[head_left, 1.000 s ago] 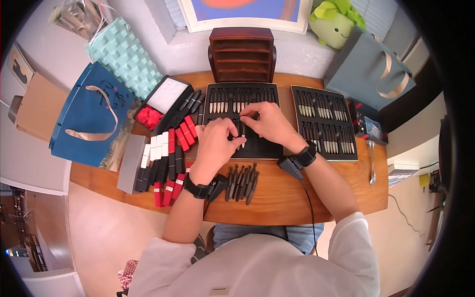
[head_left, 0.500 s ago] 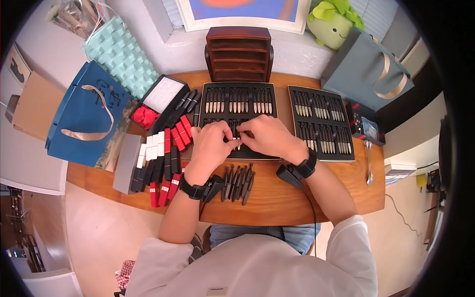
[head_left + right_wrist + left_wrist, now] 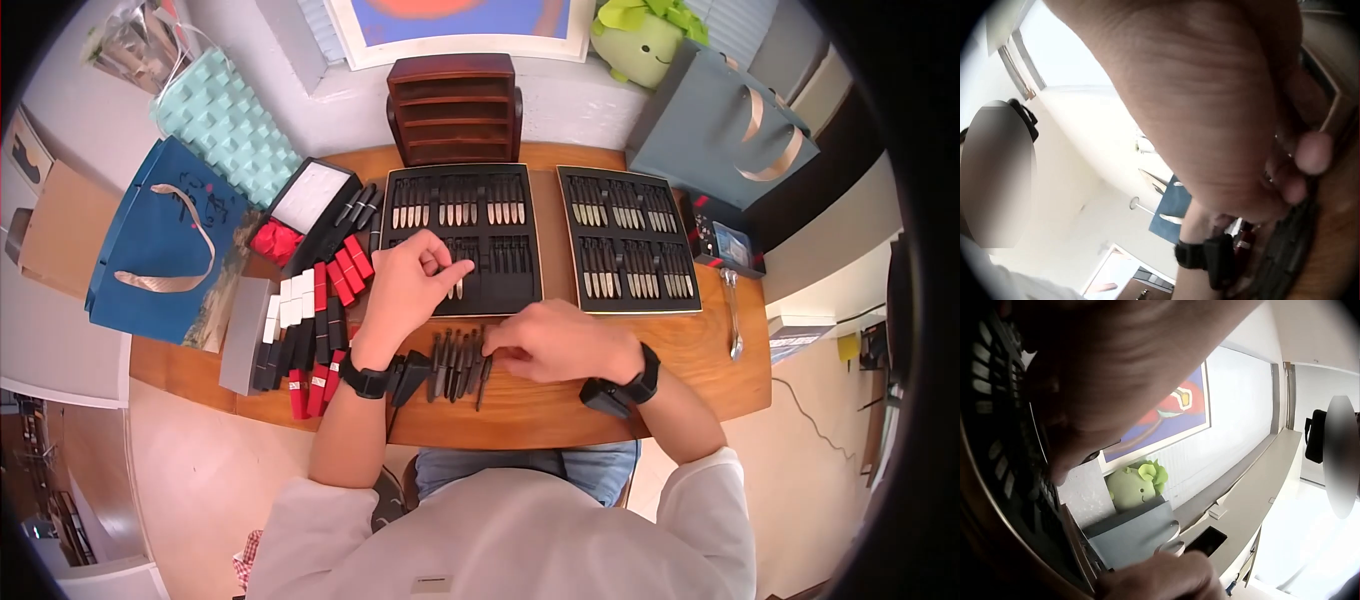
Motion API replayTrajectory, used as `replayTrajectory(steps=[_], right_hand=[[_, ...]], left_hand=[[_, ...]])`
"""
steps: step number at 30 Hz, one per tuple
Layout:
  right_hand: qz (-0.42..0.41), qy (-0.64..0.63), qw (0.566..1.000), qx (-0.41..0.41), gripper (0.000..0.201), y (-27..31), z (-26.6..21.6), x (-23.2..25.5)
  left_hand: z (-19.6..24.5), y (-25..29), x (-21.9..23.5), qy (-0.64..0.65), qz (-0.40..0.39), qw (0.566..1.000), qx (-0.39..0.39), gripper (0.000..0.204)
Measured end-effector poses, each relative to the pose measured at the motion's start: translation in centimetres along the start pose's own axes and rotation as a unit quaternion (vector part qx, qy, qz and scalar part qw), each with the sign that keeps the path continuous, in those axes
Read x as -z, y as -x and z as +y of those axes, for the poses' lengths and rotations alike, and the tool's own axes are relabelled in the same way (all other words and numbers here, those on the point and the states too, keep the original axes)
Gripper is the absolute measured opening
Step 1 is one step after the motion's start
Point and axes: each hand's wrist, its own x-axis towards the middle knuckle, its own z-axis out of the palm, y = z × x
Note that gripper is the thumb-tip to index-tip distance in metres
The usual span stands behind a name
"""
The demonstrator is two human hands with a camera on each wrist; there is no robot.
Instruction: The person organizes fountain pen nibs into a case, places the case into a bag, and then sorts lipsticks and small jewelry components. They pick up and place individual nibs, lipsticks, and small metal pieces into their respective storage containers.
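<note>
My left hand [image 3: 405,295] hovers over the lower left of a black tray [image 3: 505,292], its thumb stretched out and its fingers loosely curled. In that tray, rows of slim dark pen-like pieces [image 3: 455,208] lie with pale pointed ends toward me. My right hand [image 3: 565,340] is down at a loose pile of similar dark pieces [image 3: 455,365] on the table. Its thumb and fingers pinch the top of the rightmost dark piece [image 3: 483,385]. In the right wrist view, fingertips [image 3: 1313,153] come down close over the pile; the palm hides much of the grip.
A second filled tray [image 3: 630,240] lies to the right. Red, white and black small boxes [image 3: 320,310] crowd the left, beside a blue bag [image 3: 165,250]. A small wooden shelf [image 3: 453,110] stands behind. A metal spoon-like tool [image 3: 735,315] lies near the right edge.
My right hand has left the tray, moved down toward me and reached the loose pile. The left hand stays over the tray, now apart from the right. The head view has shifted slightly.
</note>
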Motion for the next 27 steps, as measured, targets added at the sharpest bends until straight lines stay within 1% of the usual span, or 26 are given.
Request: replayTrajectory(steps=[1,3,4,6,7,9,10,11,12,13,14,16,18,19,20,21,23,25,26,27], right_hand=[[0.001,0.0,1.0,-0.002,0.014,0.4,0.2,-0.3],[0.031,-0.008,0.999,-0.005,0.013,1.1,0.7,-1.0],[0.03,-0.01,0.999,-0.004,0.013,1.5,0.8,-0.8],[0.033,0.006,0.999,-0.002,0.01,2.4,1.2,0.2],[0.038,0.002,0.999,0.0,0.01,2.9,1.8,0.6],[0.142,-0.068,0.984,0.086,0.01,3.9,3.0,1.6],[0.15,-0.068,0.983,0.082,0.01,4.4,2.9,2.3],[0.177,-0.169,0.97,-0.004,0.011,5.2,2.5,3.2],[0.202,-0.27,0.937,-0.089,0.011,5.9,2.5,3.7],[0.249,-0.28,0.923,-0.086,0.01,5.9,3.4,3.6],[0.284,-0.294,0.908,-0.094,0.012,5.8,3.9,3.4],[0.333,-0.334,0.877,-0.089,0.016,5.3,4.3,2.7],[0.353,-0.334,0.87,-0.087,0.018,5.0,4.6,2.2],[0.365,-0.333,0.866,-0.082,0.02,4.8,4.7,2.0],[0.367,-0.334,0.864,-0.081,0.02,4.6,4.7,1.8],[0.374,-0.342,0.857,-0.089,0.02,4.5,4.8,1.6],[0.38,-0.35,0.851,-0.096,0.02,4.4,4.8,1.4],[0.371,-0.422,0.823,-0.088,0.022,4.4,4.7,1.4],[0.37,-0.421,0.824,-0.087,0.022,4.4,4.7,1.6],[0.368,-0.439,0.815,-0.09,0.022,4.5,4.6,1.9]], left_hand=[[0.0,-0.1,-0.2,0.001,-0.002,1.0,-0.001,0.032],[0.0,-0.2,-0.4,0.024,0.011,1.0,0.007,0.03],[0.1,-0.1,-0.6,0.023,0.011,1.0,0.009,0.03],[0.5,-0.1,-1.0,0.077,0.004,0.997,0.004,0.028],[1.0,0.1,-1.1,0.071,0.002,0.997,0.004,0.028],[2.2,0.5,-1.4,0.149,-0.05,0.986,-0.055,0.027],[1.9,0.5,-1.7,0.164,-0.094,0.978,-0.093,0.017],[2.2,0.8,-2.2,0.199,-0.117,0.969,-0.083,0.015],[2.7,1.2,-2.7,0.234,-0.142,0.959,-0.072,0.016],[3.7,1.6,-2.8,0.299,-0.18,0.936,-0.054,0.023],[3.9,1.9,-3.4,0.298,-0.192,0.933,-0.055,0.023],[4.0,2.2,-4.5,0.333,-0.152,0.929,-0.063,0.025],[3.7,2.0,-4.6,0.327,-0.159,0.93,-0.055,0.026],[3.7,1.8,-4.5,0.345,-0.146,0.926,-0.041,0.026],[3.7,1.7,-4.5,0.364,-0.132,0.922,-0.026,0.027],[3.5,1.6,-4.5,0.362,-0.133,0.922,-0.027,0.027],[3.1,1.5,-4.4,0.318,-0.092,0.943,-0.024,0.026],[2.9,1.4,-4.1,0.314,-0.086,0.945,-0.02,0.027],[3.0,1.4,-4.0,0.311,-0.08,0.947,-0.015,0.027],[3.1,1.4,-4.0,0.312,-0.079,0.947,-0.016,0.027]])
